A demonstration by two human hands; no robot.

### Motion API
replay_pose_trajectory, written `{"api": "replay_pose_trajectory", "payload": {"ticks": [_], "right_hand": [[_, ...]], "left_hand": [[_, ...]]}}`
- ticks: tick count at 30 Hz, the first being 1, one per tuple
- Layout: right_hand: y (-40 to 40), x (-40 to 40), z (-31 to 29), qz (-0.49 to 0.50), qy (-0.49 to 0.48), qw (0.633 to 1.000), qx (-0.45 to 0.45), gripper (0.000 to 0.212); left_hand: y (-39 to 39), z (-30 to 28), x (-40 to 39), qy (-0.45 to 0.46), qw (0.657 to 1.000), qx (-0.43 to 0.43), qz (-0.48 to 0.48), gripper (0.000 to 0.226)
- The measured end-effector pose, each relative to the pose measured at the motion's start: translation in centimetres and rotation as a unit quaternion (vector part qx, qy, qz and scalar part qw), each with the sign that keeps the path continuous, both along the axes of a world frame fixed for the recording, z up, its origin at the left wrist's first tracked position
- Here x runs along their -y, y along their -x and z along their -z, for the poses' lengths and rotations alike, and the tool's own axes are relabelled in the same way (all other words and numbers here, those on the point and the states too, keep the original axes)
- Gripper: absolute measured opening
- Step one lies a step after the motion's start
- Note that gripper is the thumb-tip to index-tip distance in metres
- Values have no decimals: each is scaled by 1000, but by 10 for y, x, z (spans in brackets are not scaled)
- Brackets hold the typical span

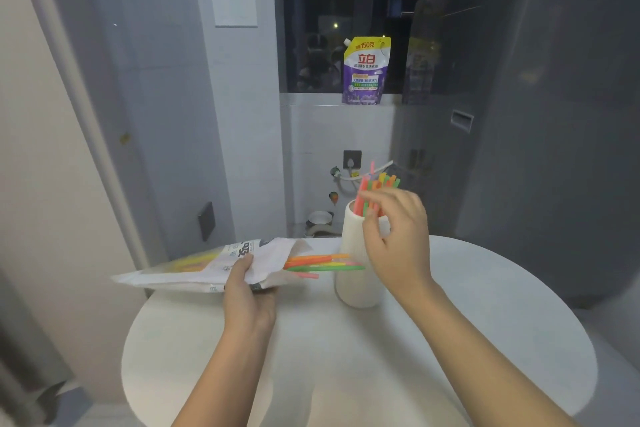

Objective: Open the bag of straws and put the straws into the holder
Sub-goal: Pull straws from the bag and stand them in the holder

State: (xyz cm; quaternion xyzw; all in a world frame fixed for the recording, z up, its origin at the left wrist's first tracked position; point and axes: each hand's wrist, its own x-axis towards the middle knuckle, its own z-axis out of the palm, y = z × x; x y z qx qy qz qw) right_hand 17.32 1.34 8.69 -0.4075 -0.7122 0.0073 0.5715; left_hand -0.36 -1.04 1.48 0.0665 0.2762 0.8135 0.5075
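the left hand (247, 291) grips the bag (207, 269) above the desk (346, 357), loose straws (322, 265) jutting toward 3 o'clock. the right hand (398, 243), nearer them, pinches straws at the holder (356, 253); the next ones lie at its 8 o'clock.

The left hand (247, 291) is gripping with thumb on top and forearm reaching forward, while the right hand (398, 243) is hovering higher, fingers loosely curled.
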Motion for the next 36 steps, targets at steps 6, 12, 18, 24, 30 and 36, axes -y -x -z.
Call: {"api": "replay_pose_trajectory", "payload": {"ticks": [6, 12, 18, 24, 30, 36], "right_hand": [[-5, 20, 29, -46, -85, 995, -19, 30], [3, 32, 65, -96, 167, 976, -106, 20], [12, 22, 73, -153, 419, 875, -187, 15], [15, 13, 74, -104, 398, 897, -163, 22], [-17, 1, 64, -89, 413, 891, -164, 23], [-19, 7, 65, -149, 412, 844, -308, 26]], "left_hand": [[2, 2, 3, -6, 1000, -1, 1, 17], [0, -3, 3, -27, 999, -42, -7, 27], [-11, -2, 2, -28, 994, -104, -32, 51], [-14, -1, 0, -10, 996, -75, -41, 48], [-2, 0, 0, 17, 999, -18, -44, 41], [-5, 3, -2, 45, 997, -3, -56, 47]]}}
